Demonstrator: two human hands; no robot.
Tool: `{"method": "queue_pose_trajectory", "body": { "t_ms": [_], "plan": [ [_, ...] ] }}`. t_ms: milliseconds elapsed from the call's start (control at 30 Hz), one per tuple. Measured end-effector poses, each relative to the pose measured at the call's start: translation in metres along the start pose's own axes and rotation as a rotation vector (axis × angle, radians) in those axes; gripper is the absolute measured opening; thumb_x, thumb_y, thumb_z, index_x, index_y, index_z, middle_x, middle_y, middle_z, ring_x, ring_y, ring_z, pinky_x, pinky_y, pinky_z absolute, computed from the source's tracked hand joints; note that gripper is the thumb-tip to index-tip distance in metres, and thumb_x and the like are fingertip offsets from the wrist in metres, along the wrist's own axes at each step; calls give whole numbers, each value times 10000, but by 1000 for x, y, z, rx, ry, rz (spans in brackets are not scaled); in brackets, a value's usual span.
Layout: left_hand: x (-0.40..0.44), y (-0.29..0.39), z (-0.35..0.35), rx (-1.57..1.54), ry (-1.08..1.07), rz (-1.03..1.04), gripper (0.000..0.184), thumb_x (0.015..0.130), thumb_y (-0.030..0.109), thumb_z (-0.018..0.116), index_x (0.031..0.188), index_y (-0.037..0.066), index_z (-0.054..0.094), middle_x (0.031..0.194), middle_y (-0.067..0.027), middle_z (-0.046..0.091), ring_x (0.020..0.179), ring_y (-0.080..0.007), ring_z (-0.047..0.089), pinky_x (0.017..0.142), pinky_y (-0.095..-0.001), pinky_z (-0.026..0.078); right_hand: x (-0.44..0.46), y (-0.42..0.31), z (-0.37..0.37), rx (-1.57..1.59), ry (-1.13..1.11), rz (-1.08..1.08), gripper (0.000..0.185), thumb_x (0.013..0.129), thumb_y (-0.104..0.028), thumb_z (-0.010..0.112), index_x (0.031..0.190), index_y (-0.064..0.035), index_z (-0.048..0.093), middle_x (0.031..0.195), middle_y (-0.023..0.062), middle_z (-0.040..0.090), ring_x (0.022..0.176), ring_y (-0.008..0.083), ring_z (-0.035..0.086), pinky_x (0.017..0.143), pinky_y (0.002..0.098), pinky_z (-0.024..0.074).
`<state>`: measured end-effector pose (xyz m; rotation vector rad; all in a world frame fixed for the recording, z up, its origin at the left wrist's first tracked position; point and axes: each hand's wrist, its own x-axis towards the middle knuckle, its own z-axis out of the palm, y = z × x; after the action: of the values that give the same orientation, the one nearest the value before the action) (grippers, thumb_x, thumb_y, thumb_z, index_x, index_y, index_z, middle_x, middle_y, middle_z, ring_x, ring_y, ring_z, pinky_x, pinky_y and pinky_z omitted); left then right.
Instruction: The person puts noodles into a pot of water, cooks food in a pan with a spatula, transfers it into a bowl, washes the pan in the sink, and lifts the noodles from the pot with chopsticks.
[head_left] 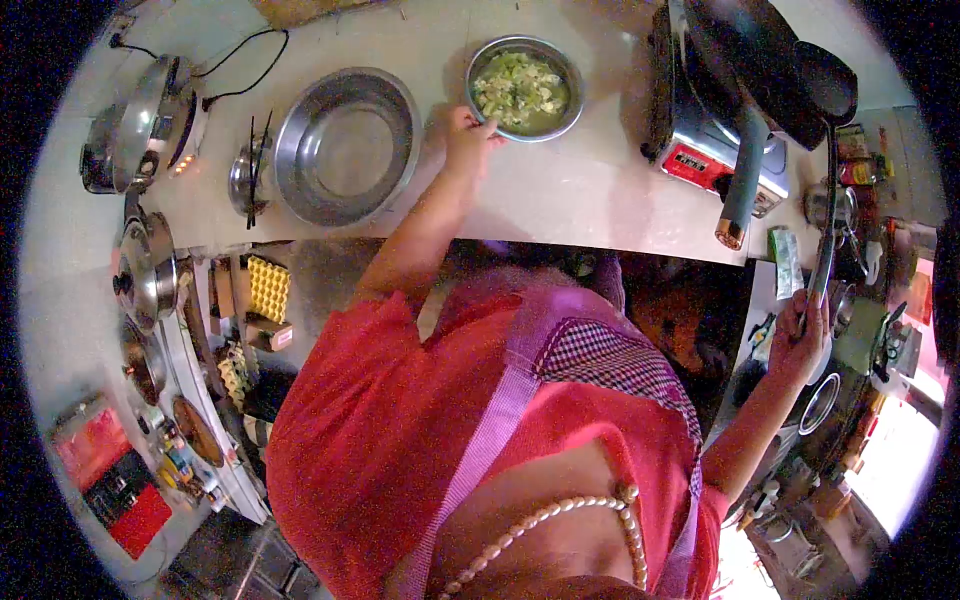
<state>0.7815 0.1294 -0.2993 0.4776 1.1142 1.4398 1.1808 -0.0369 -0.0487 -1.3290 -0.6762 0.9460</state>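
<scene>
A metal bowl (573, 112) of chopped green and pale yellow food (518, 88) stands on the counter. My left hand (472, 140) grips its near left rim, thumb over the edge. Off to the right, my right hand (798, 338) is closed around the long handle of a dark ladle (828, 85). The ladle's head is raised beside a dark pan (745, 60), whose thick handle (741, 185) points toward me. Under the pan sits a portable gas stove (690, 160) with a red front panel.
Left of the bowl is a wide metal basin (400, 160), then a small bowl with chopsticks (257, 170) across it. An electric cooker (150, 125) and lidded pot (147, 260) stand farther left. Jars and utensils crowd the right side, near a green-white packet (786, 262).
</scene>
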Motion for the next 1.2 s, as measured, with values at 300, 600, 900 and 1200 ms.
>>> {"method": "queue_pose_trajectory", "body": {
  "t_ms": [300,600,900,1200],
  "plan": [
    [-3,-18,-13,-114,-3,-174,171,772,77,569,910,72,468,807,-87,503,681,-240,538,556,-414,500,-5,-8,-2,107,42,45,133,872,-141,458,933,-23,449,715,40,451,455,58,310,376,172,257],
    [-86,37,230,-105,-908,-872,462,809,447,496,1006,29,481,860,-129,587,790,-287,583,709,-410,481,33,-3,-12,213,-83,118,119,845,-183,503,864,-76,454,723,25,481,492,54,356,379,165,265],
    [-140,-11,295,150,-674,-636,125,759,82,559,686,22,476,517,-35,459,425,-141,448,417,-269,385,43,-5,-73,258,-243,53,183,824,-122,522,984,-39,491,695,32,524,490,65,434,388,177,318],
    [-283,-1,217,450,-547,-307,213,703,51,603,833,46,434,576,-25,449,425,-112,435,386,-265,383,2,-9,-127,265,-481,84,385,818,-138,518,1165,0,426,710,50,520,492,77,440,392,182,323]
  ]
}}
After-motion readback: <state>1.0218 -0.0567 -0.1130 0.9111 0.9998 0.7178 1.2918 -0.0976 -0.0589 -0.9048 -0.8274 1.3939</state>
